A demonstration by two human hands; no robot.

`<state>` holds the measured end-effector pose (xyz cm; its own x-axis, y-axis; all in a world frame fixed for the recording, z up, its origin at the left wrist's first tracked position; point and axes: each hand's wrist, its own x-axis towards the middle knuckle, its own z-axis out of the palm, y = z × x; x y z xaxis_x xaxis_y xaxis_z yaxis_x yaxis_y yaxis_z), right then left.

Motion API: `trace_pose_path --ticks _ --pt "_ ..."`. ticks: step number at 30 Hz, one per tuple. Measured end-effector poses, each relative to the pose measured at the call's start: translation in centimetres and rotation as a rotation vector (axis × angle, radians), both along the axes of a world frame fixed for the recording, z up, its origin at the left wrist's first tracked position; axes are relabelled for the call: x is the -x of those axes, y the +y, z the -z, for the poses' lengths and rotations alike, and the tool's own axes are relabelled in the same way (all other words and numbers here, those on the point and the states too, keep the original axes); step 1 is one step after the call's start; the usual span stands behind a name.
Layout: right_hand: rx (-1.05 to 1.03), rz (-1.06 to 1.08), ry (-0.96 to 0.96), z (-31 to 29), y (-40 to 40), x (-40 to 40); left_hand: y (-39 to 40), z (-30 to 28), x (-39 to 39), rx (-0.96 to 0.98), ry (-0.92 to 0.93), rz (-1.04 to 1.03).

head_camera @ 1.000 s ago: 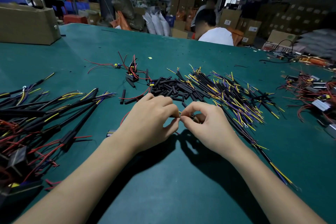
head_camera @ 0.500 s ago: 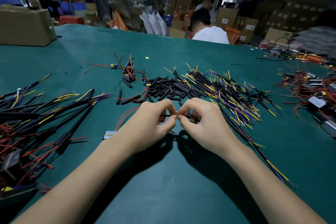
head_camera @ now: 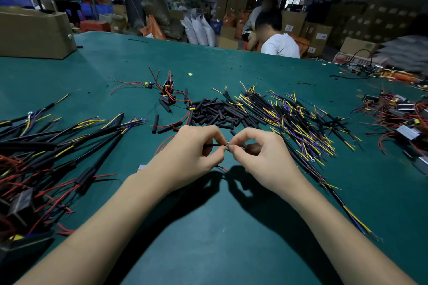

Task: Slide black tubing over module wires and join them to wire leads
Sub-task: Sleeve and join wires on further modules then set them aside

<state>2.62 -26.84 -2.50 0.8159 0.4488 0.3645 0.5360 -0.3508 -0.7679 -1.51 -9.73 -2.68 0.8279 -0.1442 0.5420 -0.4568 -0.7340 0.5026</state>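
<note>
Left hand (head_camera: pixel 192 152) pinching thin black wire (head_camera: pixel 212 145), right hand (head_camera: pixel 259 152) pinching seemingly a wire lead, fingertips meeting

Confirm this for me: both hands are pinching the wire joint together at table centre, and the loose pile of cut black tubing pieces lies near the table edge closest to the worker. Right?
Not quite. The head view shows the left hand and right hand pinching the wire joint together, but the pile of cut black tubing pieces lies beyond the hands, farther from the worker, not near the closest edge.
</note>
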Motion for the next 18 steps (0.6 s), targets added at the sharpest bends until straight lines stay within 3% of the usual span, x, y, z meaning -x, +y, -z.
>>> trace_pose_path --ticks 6,13,15,18 --pt "0.074 0.013 -0.149 0.17 -0.03 -0.03 -0.43 -0.11 0.16 0.084 0.024 -0.015" --pt "0.29 0.083 -0.554 0.09 -0.21 0.55 -0.61 -0.26 -0.11 0.296 0.215 -0.028" --pt "0.265 0.07 -0.503 0.2 -0.12 0.49 -0.44 -0.25 -0.15 0.31 0.264 -0.029" --pt "0.155 0.05 -0.296 0.3 -0.09 -0.02 -0.54 -0.2 0.16 0.173 0.171 -0.046"
